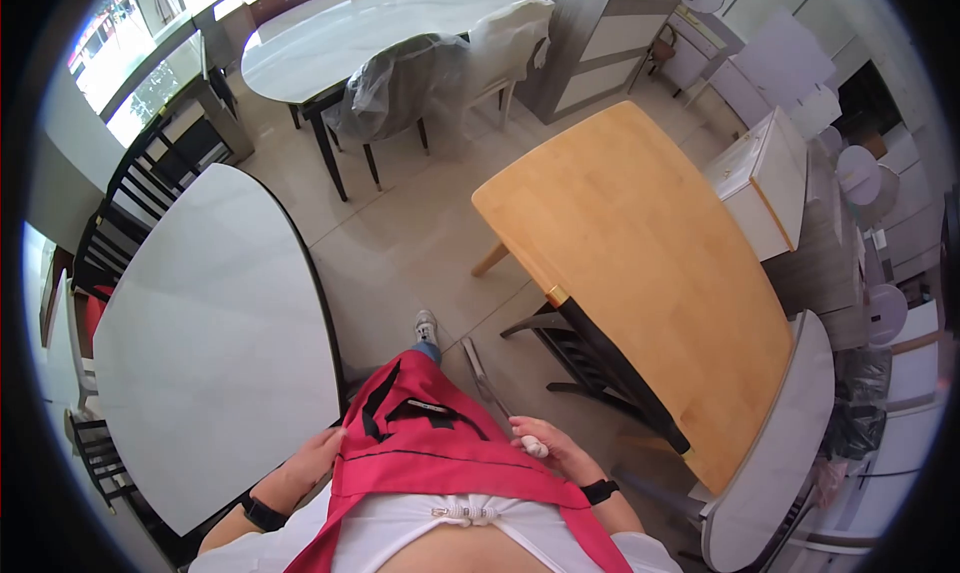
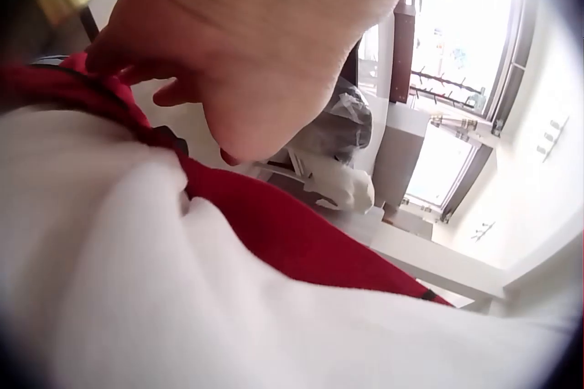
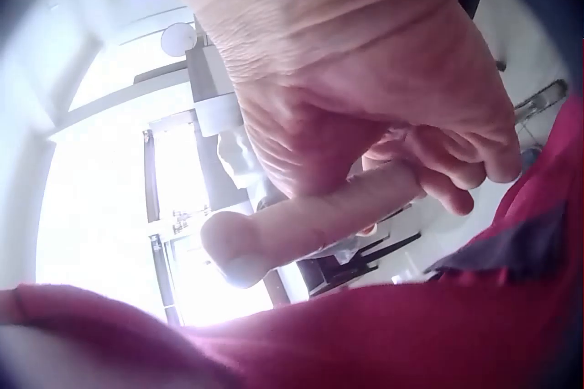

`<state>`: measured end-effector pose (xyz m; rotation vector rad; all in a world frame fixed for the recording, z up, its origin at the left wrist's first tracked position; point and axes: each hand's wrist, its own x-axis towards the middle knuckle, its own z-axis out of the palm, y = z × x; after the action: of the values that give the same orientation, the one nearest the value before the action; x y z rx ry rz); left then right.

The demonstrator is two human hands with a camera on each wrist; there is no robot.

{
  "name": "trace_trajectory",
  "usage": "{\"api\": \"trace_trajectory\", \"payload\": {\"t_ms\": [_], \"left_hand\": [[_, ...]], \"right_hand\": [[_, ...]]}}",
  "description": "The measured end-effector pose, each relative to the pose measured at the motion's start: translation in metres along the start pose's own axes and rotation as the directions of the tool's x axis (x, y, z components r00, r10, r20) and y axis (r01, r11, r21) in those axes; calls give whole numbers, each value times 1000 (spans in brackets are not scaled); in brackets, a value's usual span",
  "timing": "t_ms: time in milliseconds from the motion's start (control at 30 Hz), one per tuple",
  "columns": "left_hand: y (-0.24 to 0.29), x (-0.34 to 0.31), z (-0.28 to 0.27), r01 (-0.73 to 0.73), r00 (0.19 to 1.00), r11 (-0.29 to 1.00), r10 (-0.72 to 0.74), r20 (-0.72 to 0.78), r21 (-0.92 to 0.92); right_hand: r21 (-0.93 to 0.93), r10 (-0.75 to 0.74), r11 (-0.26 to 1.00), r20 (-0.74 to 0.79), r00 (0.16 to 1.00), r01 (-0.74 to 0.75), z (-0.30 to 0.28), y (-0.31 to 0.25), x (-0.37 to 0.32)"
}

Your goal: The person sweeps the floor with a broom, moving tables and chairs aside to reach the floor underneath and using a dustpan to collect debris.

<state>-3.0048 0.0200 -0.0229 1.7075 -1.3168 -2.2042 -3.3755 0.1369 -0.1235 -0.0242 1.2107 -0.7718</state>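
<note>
My right hand (image 1: 560, 453) holds a long thin tool (image 1: 480, 373) by its pale, rounded handle (image 3: 310, 220). Its metal far part slants forward over the floor, beside the apron. In the right wrist view, the fingers (image 3: 447, 156) curl around the handle, and its blunt end sticks out past the palm. At the left side of the red apron (image 1: 420, 453) is my left hand (image 1: 315, 458). Its fingertips meet the red cloth in the left wrist view, while the thumb (image 2: 246, 138) hangs apart from it.
A white-topped table (image 1: 220, 343) stands close on the left, and a wooden table (image 1: 650, 273) on the right with a dark chair (image 1: 590, 353) pushed against it. Tiled floor (image 1: 390, 243) runs between them. Farther ahead are a glossy white table (image 1: 370, 33) and a plastic-wrapped chair (image 1: 400, 83).
</note>
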Motion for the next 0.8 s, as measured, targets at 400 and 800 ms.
{"api": "trace_trajectory", "payload": {"t_ms": [400, 800], "left_hand": [[-17, 165, -96, 269, 746, 899, 32, -665, 346], [-29, 187, -121, 303, 777, 951, -285, -562, -64]], "right_hand": [[20, -3, 1000, -100, 995, 5, 110, -154, 61], [-469, 214, 864, 15, 977, -182, 234, -285, 184]]}}
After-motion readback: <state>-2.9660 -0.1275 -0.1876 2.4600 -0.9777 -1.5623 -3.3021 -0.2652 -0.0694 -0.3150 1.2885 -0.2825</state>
